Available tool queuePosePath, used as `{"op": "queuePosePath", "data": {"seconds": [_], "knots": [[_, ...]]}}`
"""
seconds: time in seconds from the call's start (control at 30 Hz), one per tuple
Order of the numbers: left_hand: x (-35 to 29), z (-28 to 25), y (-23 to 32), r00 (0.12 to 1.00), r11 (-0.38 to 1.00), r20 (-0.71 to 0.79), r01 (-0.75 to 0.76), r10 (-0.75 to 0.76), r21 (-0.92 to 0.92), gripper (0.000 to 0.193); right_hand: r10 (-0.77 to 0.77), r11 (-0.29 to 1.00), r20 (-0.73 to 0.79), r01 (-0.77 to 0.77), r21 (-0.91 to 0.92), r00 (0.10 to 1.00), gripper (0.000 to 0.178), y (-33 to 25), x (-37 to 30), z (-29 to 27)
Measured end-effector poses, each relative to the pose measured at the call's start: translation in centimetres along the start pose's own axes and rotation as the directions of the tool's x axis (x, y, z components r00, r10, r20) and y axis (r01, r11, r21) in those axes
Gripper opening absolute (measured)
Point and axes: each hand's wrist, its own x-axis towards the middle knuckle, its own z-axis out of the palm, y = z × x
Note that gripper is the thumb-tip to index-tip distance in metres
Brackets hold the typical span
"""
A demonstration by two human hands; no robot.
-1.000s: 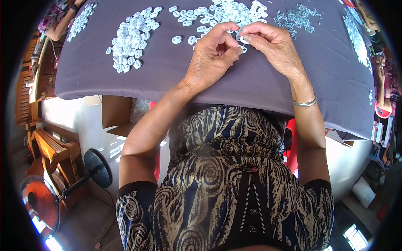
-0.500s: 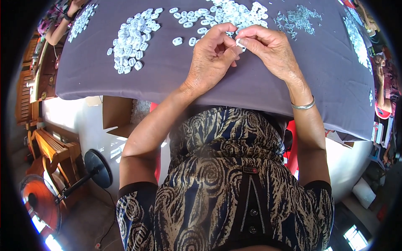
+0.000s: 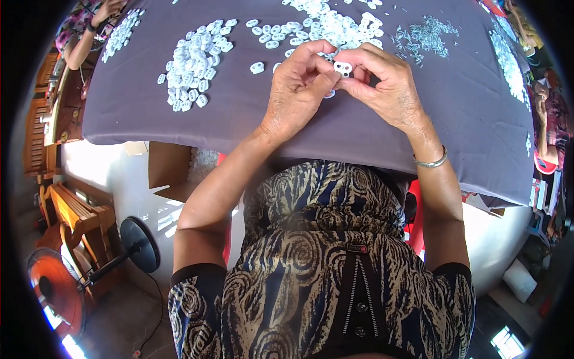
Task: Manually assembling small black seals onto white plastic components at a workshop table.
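Note:
Over the near middle of the table, my two hands meet fingertip to fingertip. Between them is a small white plastic piece (image 3: 342, 67) with dark holes in its face. My right hand (image 3: 387, 87) pinches it between thumb and fingers. The thumb and curled fingers of my left hand (image 3: 294, 88) press together at its left side; whether they hold a separate part is hidden. Another white bit (image 3: 329, 94) shows just under the left fingertips. Beyond my hands lies a heap of similar white pieces (image 3: 341, 30), and a second heap (image 3: 192, 63) sits to the left.
A scatter of tiny silvery parts (image 3: 431, 37) lies right of the middle heap on the grey tablecloth (image 3: 221, 128). More white pieces (image 3: 508, 60) spread along the right edge. Other people's arms (image 3: 81, 51) appear at both sides. A fan (image 3: 57, 287) and an open cardboard box (image 3: 167, 164) stand lower left.
The white piece between my hands has turned, so its face with holes now shows. My right fingers have shifted around it. The whole view has moved slightly.

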Motion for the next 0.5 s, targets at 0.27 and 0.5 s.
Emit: {"op": "queuePosePath", "data": {"seconds": [0.27,0.5], "knots": [[0.2,-0.7,0.8,0.997,0.997,0.049,0.059,-0.057,-0.041,0.022,-0.062,0.997,-0.019,0.061,-0.053,0.998,0.035,0.3,0.0,0.1],[0.4,-1.0,1.0,0.993,0.997,0.099,0.072,-0.069,-0.023,0.019,-0.088,0.994,-0.007,0.088,-0.065,0.996,0.033,0.7,-0.2,0.2]]}}
